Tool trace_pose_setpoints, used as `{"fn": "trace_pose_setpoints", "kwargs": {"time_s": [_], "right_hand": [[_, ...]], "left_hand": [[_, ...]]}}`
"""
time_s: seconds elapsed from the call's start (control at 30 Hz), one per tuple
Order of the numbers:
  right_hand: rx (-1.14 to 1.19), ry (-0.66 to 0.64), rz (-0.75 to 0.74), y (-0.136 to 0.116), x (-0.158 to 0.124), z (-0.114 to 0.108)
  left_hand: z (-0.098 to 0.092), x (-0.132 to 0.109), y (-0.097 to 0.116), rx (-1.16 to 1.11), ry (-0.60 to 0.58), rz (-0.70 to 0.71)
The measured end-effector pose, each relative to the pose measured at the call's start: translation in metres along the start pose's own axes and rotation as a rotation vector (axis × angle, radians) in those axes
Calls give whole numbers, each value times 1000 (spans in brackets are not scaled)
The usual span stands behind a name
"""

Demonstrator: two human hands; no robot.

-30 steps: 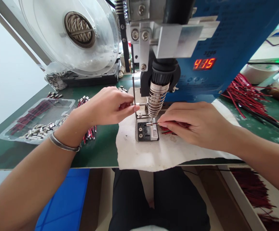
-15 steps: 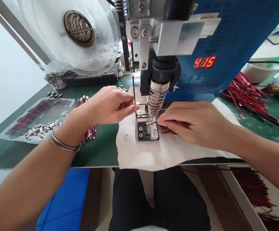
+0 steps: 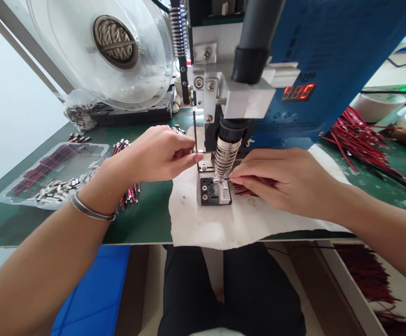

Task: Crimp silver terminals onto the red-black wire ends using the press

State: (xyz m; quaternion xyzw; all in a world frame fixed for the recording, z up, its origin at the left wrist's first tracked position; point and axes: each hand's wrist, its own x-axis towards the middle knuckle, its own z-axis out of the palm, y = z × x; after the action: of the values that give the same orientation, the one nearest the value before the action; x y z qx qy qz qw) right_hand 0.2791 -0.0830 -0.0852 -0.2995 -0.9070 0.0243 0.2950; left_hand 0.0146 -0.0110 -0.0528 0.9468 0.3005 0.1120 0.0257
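Note:
My left hand (image 3: pixel 157 154) pinches a thin metal rod (image 3: pixel 204 151) that sticks out sideways beside the machine's spring-wound head (image 3: pixel 226 156). My right hand (image 3: pixel 287 179) is closed on a bundle of red and black wires (image 3: pixel 246 189), and its fingertips push one wire end into a small metal sleeve (image 3: pixel 218 180) on the black fixture block (image 3: pixel 210 191). The head's tip sits right above that sleeve. A white cloth (image 3: pixel 238 219) lies under the block and under my right hand.
A clear tray (image 3: pixel 53 175) with metal sleeves and wires sits at the left, with loose wired pieces (image 3: pixel 131 191) beside it. A clear reel (image 3: pixel 104 46) hangs at the upper left. The blue machine body (image 3: pixel 329 60) shows a red display (image 3: pixel 297 92). Red wires (image 3: pixel 359 135) pile at the right.
The machine head has come down towards the fixture block, its tip now close over the sleeve. The display digits have changed. Both hands stay in place.

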Motion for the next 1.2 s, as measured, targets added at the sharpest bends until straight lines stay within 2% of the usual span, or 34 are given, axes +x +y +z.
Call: {"fn": "trace_pose_setpoints", "kwargs": {"time_s": [0.27,1.2], "right_hand": [[-29,27,-42,0,1,1],[-69,74,-53,-4,-1,0]], "left_hand": [[4,-2,-2,-9,68,31],[5,-1,-3,-16,62,16]]}}
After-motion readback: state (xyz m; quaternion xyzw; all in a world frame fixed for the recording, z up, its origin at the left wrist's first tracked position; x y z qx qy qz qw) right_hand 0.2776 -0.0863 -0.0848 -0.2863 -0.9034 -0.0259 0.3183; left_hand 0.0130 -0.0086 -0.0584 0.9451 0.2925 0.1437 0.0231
